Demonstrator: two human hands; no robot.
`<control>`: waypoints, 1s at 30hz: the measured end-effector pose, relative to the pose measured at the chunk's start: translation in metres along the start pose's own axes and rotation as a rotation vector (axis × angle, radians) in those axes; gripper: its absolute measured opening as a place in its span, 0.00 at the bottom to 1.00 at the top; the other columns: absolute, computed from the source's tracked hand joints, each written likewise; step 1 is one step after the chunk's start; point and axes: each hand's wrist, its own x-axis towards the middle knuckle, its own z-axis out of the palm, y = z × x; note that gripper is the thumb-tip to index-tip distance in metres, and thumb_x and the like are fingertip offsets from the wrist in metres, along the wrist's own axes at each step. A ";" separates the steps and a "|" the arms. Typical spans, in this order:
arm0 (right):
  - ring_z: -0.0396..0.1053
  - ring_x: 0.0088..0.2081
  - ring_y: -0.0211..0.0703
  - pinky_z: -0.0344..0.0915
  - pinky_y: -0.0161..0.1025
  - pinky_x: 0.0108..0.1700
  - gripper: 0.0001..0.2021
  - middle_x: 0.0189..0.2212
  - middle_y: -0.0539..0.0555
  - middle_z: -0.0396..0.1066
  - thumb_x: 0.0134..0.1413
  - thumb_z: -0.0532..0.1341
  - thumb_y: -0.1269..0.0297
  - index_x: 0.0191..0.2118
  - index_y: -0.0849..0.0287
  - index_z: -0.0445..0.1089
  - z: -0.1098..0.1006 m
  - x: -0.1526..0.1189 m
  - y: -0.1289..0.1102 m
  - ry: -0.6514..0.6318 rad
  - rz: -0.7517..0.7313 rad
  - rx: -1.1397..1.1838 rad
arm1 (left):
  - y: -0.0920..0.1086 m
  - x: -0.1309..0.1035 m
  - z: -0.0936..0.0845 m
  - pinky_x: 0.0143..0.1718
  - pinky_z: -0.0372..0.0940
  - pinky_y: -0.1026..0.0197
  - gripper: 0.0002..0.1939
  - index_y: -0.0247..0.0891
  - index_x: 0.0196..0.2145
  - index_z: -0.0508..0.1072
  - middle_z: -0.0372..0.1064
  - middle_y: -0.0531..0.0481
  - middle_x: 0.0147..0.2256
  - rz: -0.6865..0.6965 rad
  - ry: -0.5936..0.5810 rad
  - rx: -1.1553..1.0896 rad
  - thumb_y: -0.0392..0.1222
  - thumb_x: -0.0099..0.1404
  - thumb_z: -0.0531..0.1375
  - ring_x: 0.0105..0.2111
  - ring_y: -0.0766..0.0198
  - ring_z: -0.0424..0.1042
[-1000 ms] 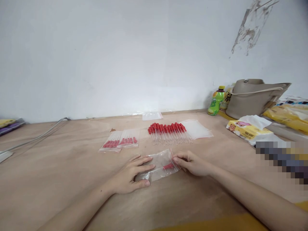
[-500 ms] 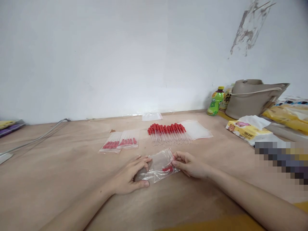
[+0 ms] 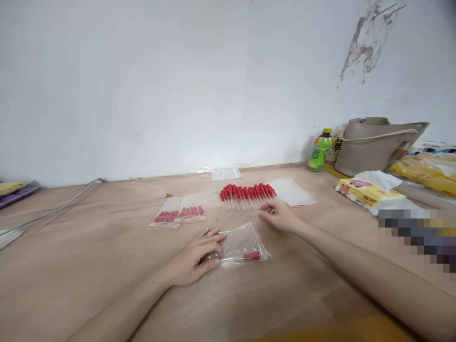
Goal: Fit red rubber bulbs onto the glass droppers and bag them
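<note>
A clear zip bag (image 3: pixel 237 240) lies flat on the brown-covered table with a red-bulbed dropper (image 3: pixel 251 255) inside; the dropper's stem is hard to make out. My left hand (image 3: pixel 194 256) rests on the bag's left end, fingers spread and thumb on the plastic. Behind the bag is a row of loose droppers (image 3: pixel 245 192), red bulbs away from me and clear tips towards me. My right hand (image 3: pixel 280 216) is at the row's right front, fingers curled together by the tips; what they pinch, if anything, is hidden. Left of the row lie two filled zip bags (image 3: pixel 192 205).
A stack of flat bags (image 3: pixel 292 191) is right of the droppers, and another bag (image 3: pixel 225 174) lies by the wall. Farther right stand a green-labelled bottle (image 3: pixel 319 150), a tissue pack (image 3: pixel 368 194) and a grey bag (image 3: pixel 374 147). A cable (image 3: pixel 67 203) runs along the left.
My right hand has let go of the zip bag's open end and moved back to the dropper tips. The bag has settled flatter, its red bulb nearer the front edge. My left hand stays on it.
</note>
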 end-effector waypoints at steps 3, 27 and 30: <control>0.66 0.30 0.38 0.58 0.33 0.32 0.08 0.27 0.51 0.71 0.48 0.55 0.64 0.29 0.59 0.70 -0.006 0.034 -0.003 0.073 -0.038 -0.229 | 0.001 0.002 0.000 0.58 0.39 0.48 0.11 0.39 0.33 0.68 0.57 0.48 0.54 0.027 0.040 0.001 0.43 0.65 0.48 0.57 0.59 0.49; 0.66 0.36 0.40 0.61 0.35 0.37 0.10 0.33 0.56 0.67 0.50 0.52 0.67 0.39 0.63 0.61 0.011 0.081 -0.028 0.314 0.065 -0.123 | 0.006 -0.003 0.001 0.56 0.48 0.51 0.12 0.43 0.41 0.69 0.56 0.49 0.55 -0.018 -0.073 -0.156 0.44 0.65 0.49 0.55 0.61 0.54; 0.65 0.30 0.35 0.62 0.32 0.33 0.13 0.30 0.52 0.66 0.53 0.49 0.63 0.45 0.62 0.54 -0.005 0.053 -0.022 0.361 -0.001 -0.003 | 0.006 -0.003 0.002 0.56 0.48 0.52 0.12 0.44 0.42 0.69 0.56 0.50 0.55 -0.027 -0.064 -0.141 0.43 0.65 0.49 0.55 0.62 0.54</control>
